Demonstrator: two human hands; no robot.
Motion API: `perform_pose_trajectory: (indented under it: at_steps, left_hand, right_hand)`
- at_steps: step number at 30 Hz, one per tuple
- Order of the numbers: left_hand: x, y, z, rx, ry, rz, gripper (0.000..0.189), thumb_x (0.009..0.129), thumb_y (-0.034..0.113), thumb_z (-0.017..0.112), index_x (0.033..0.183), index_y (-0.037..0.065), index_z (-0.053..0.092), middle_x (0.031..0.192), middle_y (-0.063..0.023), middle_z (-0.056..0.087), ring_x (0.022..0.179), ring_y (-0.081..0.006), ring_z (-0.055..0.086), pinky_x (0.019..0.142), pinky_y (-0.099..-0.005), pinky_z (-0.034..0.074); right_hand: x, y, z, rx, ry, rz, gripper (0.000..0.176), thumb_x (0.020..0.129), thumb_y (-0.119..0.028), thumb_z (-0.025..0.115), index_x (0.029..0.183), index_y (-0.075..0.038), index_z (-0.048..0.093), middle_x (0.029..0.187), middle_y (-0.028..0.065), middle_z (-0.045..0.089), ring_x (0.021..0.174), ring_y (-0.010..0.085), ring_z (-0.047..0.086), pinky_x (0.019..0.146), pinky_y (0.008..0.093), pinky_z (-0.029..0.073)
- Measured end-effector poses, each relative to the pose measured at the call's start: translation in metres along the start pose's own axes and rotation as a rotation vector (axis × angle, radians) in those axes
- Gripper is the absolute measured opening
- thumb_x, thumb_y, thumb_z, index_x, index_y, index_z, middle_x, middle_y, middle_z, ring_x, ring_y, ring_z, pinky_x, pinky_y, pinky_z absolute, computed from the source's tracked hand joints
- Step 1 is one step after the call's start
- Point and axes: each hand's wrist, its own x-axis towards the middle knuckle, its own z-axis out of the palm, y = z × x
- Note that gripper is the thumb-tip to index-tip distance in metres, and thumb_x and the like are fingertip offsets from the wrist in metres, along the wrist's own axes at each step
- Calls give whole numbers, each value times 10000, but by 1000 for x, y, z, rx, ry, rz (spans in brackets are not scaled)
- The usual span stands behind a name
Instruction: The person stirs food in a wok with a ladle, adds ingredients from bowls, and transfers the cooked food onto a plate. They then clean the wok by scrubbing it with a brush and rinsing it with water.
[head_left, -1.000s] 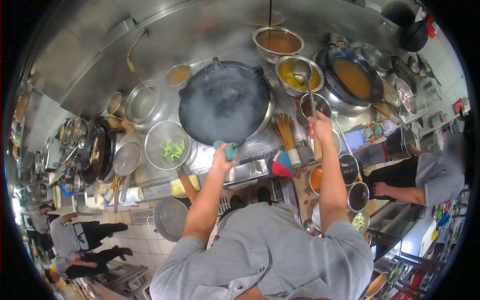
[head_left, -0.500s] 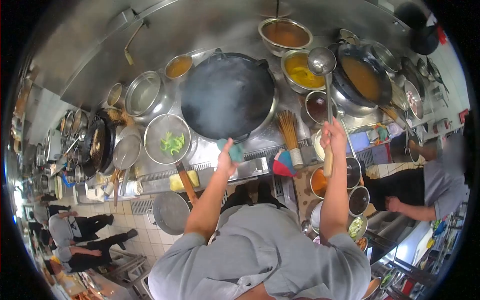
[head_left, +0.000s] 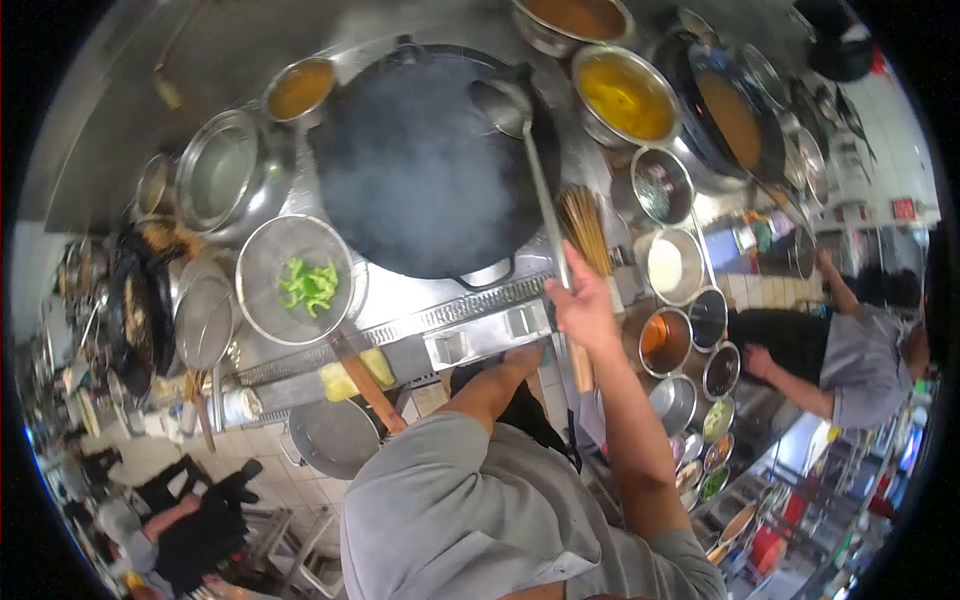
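Observation:
My right hand (head_left: 582,306) grips the long handle of a metal ladle (head_left: 500,102), whose bowl hangs over the far right part of a big black wok (head_left: 420,180) that gives off steam. My left hand (head_left: 522,356) is down at the stove's front edge below the wok handle; its fingers are hidden, and I cannot tell whether it holds anything. Left of the wok, a round wire strainer (head_left: 295,280) with green pepper pieces rests on the stove.
Bowls of yellow sauce (head_left: 626,96) and orange sauce (head_left: 298,88) ring the wok. A bamboo brush (head_left: 585,228) and several small condiment pots (head_left: 668,340) stand to the right. A co-worker in grey (head_left: 860,355) bends at the right. An empty pan (head_left: 335,435) sits low in front.
The ladle has swung left from the yellow sauce bowl to over the wok. My left hand has let go of the wok handle and teal cloth and dropped to the stove front.

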Motion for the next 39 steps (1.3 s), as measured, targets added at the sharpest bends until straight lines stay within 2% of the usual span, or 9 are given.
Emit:
perform_pose_trajectory:
  at_steps: [2,3,8,13,16,19,25,34,39]
  left_hand:
    - [15,-7,-2,-30,-159,27,907,816,391,775,1525,-17,383,1565,-301,389,1428,-423,442,1162,-489,401]
    - [13,-9,-4,-40,-203,32,906,814,392,776,1523,-15,386,1564,-300,392,1429,-424,441,1163,-488,399]
    - [8,-28,-7,-45,-281,108,900,804,392,781,1518,-4,401,1559,-290,406,1432,-428,433,1171,-481,389]
    - [1,-38,-12,-49,-292,173,895,795,393,786,1512,6,416,1554,-281,420,1436,-432,426,1179,-475,379]
    - [-3,-30,-16,-88,-283,147,892,789,393,789,1508,12,425,1551,-275,428,1438,-434,421,1184,-471,373]
    - [-14,-15,-8,-179,-264,113,889,783,394,792,1505,19,434,1548,-269,437,1440,-437,417,1189,-467,367]
    - [-36,-6,-1,-224,-736,-26,748,755,297,790,1386,-22,546,1385,-260,594,1303,-420,560,1096,-467,451]
    - [-118,1,-37,-169,-750,-117,746,694,300,861,1284,-61,583,1167,-263,695,1112,-423,669,984,-472,512]
    - [-133,48,-64,-129,-692,-37,778,682,340,858,1286,-59,571,1171,-276,689,1095,-440,668,975,-476,509]
  right_hand:
    - [-6,20,-5,-562,113,-336,665,934,-90,690,1551,-84,443,1221,248,698,920,360,730,838,391,579]
    - [-20,5,-4,-651,88,-125,655,924,-106,690,1541,-106,468,1291,295,660,1045,412,718,934,407,563]
    - [-57,33,-3,-970,37,18,872,869,-95,584,1646,-220,206,801,226,690,758,383,727,659,534,589]
    - [-112,15,-14,-558,-7,101,675,881,-112,612,1533,-168,446,1032,271,697,909,434,712,778,543,575]
    - [-147,61,-12,-314,117,-237,651,908,-109,620,1533,-98,440,1274,267,640,1054,421,681,902,492,546]
    - [-231,58,-48,-21,64,-181,660,900,-119,672,1522,-84,455,1303,214,650,1152,369,641,1008,444,488]
    - [-471,94,-100,398,215,175,756,907,-93,722,1590,-214,422,726,-13,588,506,67,479,474,257,416]
    - [-762,177,-58,1003,1193,88,745,921,-6,676,1594,-75,363,616,-16,487,415,90,440,409,265,394]
    - [-804,186,-117,726,1577,335,704,927,-39,641,1584,-67,388,602,-27,492,424,88,458,412,279,390]
